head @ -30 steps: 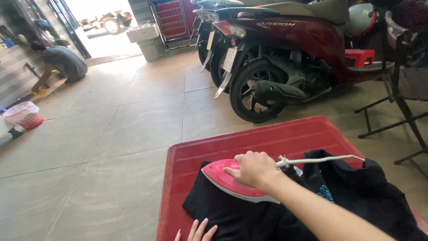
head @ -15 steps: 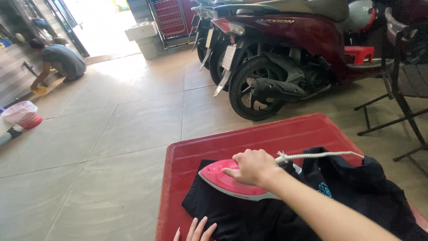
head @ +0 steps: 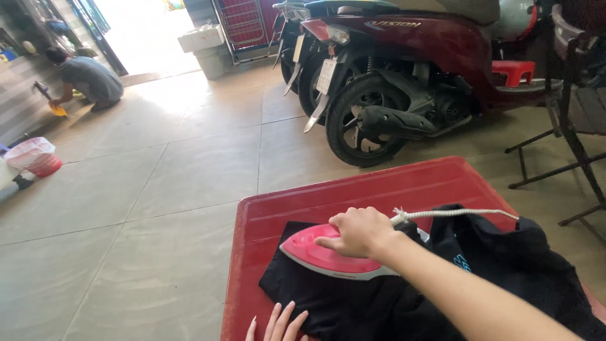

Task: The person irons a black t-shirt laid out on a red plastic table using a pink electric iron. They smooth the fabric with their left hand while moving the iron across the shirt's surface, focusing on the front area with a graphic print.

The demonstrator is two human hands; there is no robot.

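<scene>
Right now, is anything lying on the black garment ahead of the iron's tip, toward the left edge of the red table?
Nothing visible does. The right hand grips the pink iron; ahead of it lies only flat black garment, then bare red table.

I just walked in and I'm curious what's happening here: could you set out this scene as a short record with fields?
Setting: tiled floor, parked maroon scooter
Surface: red table
Garment: black cloth spread on the table
Right hand: grips the pink iron, which rests on the cloth
Cord: white cord trails from the iron
Left hand: fingertips flat on the cloth's near edge
Background: a person crouches by the doorway
</scene>
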